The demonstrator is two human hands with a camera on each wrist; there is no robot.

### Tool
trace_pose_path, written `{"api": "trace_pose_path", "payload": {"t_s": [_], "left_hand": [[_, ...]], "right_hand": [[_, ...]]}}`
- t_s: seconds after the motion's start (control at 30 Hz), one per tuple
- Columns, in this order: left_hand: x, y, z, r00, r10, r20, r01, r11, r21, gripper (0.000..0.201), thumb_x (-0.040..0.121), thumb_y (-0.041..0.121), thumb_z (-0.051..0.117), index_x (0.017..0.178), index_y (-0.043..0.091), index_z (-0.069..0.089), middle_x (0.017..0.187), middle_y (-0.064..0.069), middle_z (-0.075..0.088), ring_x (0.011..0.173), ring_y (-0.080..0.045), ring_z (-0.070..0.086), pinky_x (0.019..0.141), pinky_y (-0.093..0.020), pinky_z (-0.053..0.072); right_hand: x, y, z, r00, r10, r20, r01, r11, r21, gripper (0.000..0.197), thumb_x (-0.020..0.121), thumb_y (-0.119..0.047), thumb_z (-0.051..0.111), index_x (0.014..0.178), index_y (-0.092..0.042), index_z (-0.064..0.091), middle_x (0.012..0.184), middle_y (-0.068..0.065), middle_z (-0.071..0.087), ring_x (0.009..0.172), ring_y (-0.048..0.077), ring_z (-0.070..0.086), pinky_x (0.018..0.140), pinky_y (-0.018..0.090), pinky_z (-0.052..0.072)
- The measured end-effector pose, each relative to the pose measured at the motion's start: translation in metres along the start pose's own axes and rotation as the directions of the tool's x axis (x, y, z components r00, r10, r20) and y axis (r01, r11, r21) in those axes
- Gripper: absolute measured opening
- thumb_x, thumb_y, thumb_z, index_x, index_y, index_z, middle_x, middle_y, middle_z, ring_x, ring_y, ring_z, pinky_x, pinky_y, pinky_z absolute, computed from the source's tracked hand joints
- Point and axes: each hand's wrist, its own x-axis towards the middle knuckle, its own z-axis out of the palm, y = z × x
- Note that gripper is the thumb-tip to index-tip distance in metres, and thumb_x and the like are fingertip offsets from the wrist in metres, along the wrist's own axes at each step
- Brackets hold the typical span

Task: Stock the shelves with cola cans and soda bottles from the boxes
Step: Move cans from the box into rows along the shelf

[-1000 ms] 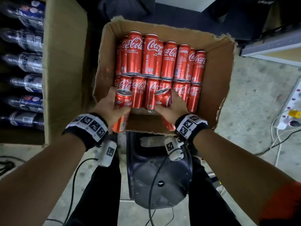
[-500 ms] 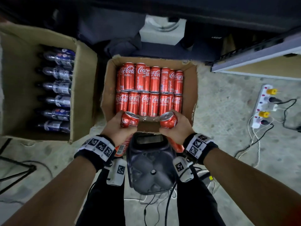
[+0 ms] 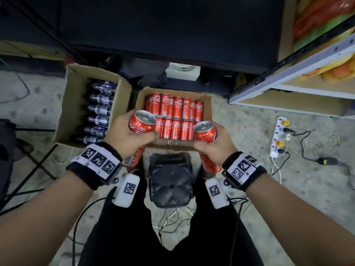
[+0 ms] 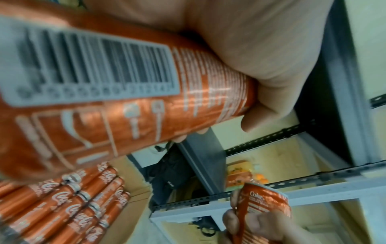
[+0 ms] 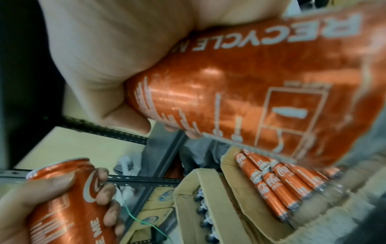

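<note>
- Head view: the left hand (image 3: 125, 135) has its fingers wrapped round a red cola can (image 3: 141, 124), lid up and tilted, held above the near edge of the can box (image 3: 208, 112). The right hand (image 3: 215, 146) grips a second can (image 3: 205, 132) the same way, just to the right of the first, the two cans apart.
- Below them the can box sits on the concrete floor (image 3: 249, 131), packed with two rows of lying cola cans (image 3: 173, 107). Just left of it, a second cardboard box (image 3: 76, 96) holds a column of soda bottles (image 3: 101, 110) with dark caps.
- At right, a shelf unit (image 3: 288, 96) with a pale board and metal frame; a power strip (image 3: 278, 139) lies on the floor beside it.
- Left wrist view: close up and blurred, the held can (image 4: 125, 99) fills the frame, barcode facing the camera, left thumb and fingers (image 4: 261, 54) clamped round its far end. Lower right, the other can (image 4: 265, 208) shows in the right hand's fingers (image 4: 231, 217). Boxed cans (image 4: 69, 206) sit lower left.
- Right wrist view: the right hand's can (image 5: 250, 99), "RECYCLE" lettering readable, is clasped by the right hand's thumb and fingers (image 5: 108, 69). Lower left, the left hand's fingers (image 5: 106, 194) curl round their can (image 5: 62, 198). Both boxes lie below.
</note>
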Motion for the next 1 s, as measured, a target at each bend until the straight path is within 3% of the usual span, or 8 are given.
{"api": "trace_pose_path", "payload": {"t_s": [0.07, 0.27, 0.33, 0.47, 0.63, 0.77, 0.87, 1.0], "left_hand": [[-0.021, 0.026, 0.0, 0.998, 0.045, -0.047, -0.046, 0.998, -0.033, 0.036, 0.072, 0.014, 0.09, 0.099, 0.023, 0.068, 0.081, 0.016, 0.075, 0.074, -0.003, 0.071, 0.071, -0.021, 0.051], [-0.081, 0.125, -0.005, 0.963, 0.255, -0.082, -0.261, 0.963, -0.071, 0.032, 0.074, 0.008, 0.088, 0.094, 0.022, 0.067, 0.083, 0.009, 0.075, 0.073, -0.007, 0.071, 0.066, -0.019, 0.054], [-0.097, 0.161, -0.013, 0.94, 0.323, -0.105, -0.332, 0.94, -0.075, 0.031, 0.074, 0.01, 0.088, 0.092, 0.024, 0.067, 0.083, 0.005, 0.075, 0.071, -0.011, 0.072, 0.067, -0.023, 0.056], [-0.122, 0.228, -0.035, 0.881, 0.445, -0.162, -0.464, 0.879, -0.107, 0.028, 0.061, 0.039, 0.083, 0.084, 0.035, 0.068, 0.077, -0.002, 0.074, 0.069, -0.021, 0.072, 0.069, -0.033, 0.059], [-0.135, 0.286, -0.07, 0.798, 0.582, -0.157, -0.6, 0.793, -0.105, 0.033, 0.061, 0.042, 0.082, 0.087, 0.027, 0.067, 0.073, -0.007, 0.072, 0.067, -0.028, 0.072, 0.073, -0.046, 0.06], [-0.139, 0.325, -0.106, 0.736, 0.666, -0.124, -0.677, 0.727, -0.113, 0.04, 0.062, 0.042, 0.081, 0.094, 0.023, 0.066, 0.075, -0.006, 0.073, 0.068, -0.027, 0.073, 0.072, -0.045, 0.061], [-0.138, 0.353, -0.132, 0.684, 0.723, -0.099, -0.729, 0.673, -0.125, 0.036, 0.061, 0.043, 0.081, 0.091, 0.03, 0.066, 0.077, -0.004, 0.073, 0.068, -0.025, 0.073, 0.072, -0.04, 0.06], [-0.127, 0.379, -0.16, 0.642, 0.765, -0.056, -0.761, 0.625, -0.174, 0.036, 0.061, 0.039, 0.083, 0.092, 0.028, 0.067, 0.084, -0.008, 0.073, 0.076, -0.031, 0.073, 0.076, -0.047, 0.06]], "right_hand": [[-0.021, -0.031, -0.015, 0.999, -0.052, -0.011, 0.052, 0.999, 0.01, 0.046, 0.071, 0.002, 0.084, 0.111, -0.012, 0.067, 0.093, -0.002, 0.078, 0.084, 0.013, 0.075, 0.077, 0.025, 0.057], [-0.08, -0.124, -0.06, 0.965, -0.255, -0.06, 0.253, 0.967, -0.027, 0.035, 0.074, -0.003, 0.083, 0.097, -0.022, 0.067, 0.082, -0.007, 0.075, 0.076, 0.01, 0.073, 0.069, 0.021, 0.055], [-0.1, -0.157, -0.071, 0.938, -0.335, -0.088, 0.332, 0.942, -0.047, 0.032, 0.069, -0.011, 0.082, 0.094, -0.022, 0.066, 0.077, -0.007, 0.073, 0.072, 0.013, 0.072, 0.066, 0.024, 0.055], [-0.134, -0.213, -0.091, 0.861, -0.475, -0.179, 0.47, 0.88, -0.072, 0.026, 0.065, -0.014, 0.08, 0.084, -0.023, 0.064, 0.073, -0.002, 0.069, 0.067, 0.019, 0.068, 0.069, 0.04, 0.058], [-0.165, -0.277, -0.112, 0.757, -0.602, -0.255, 0.592, 0.796, -0.124, 0.026, 0.066, -0.016, 0.08, 0.086, -0.02, 0.064, 0.079, 0.013, 0.07, 0.072, 0.032, 0.069, 0.075, 0.055, 0.058], [-0.181, -0.325, -0.121, 0.687, -0.646, -0.332, 0.628, 0.758, -0.174, 0.035, 0.064, -0.026, 0.082, 0.091, -0.013, 0.064, 0.082, 0.013, 0.071, 0.076, 0.034, 0.07, 0.08, 0.057, 0.057], [-0.189, -0.354, -0.118, 0.63, -0.666, -0.399, 0.644, 0.736, -0.211, 0.039, 0.062, -0.027, 0.083, 0.093, -0.014, 0.063, 0.084, 0.013, 0.071, 0.078, 0.036, 0.07, 0.082, 0.058, 0.057], [-0.198, -0.379, -0.11, 0.546, -0.667, -0.507, 0.659, 0.715, -0.231, 0.036, 0.065, -0.028, 0.085, 0.091, -0.017, 0.064, 0.084, 0.014, 0.073, 0.081, 0.035, 0.071, 0.084, 0.055, 0.058]]}}
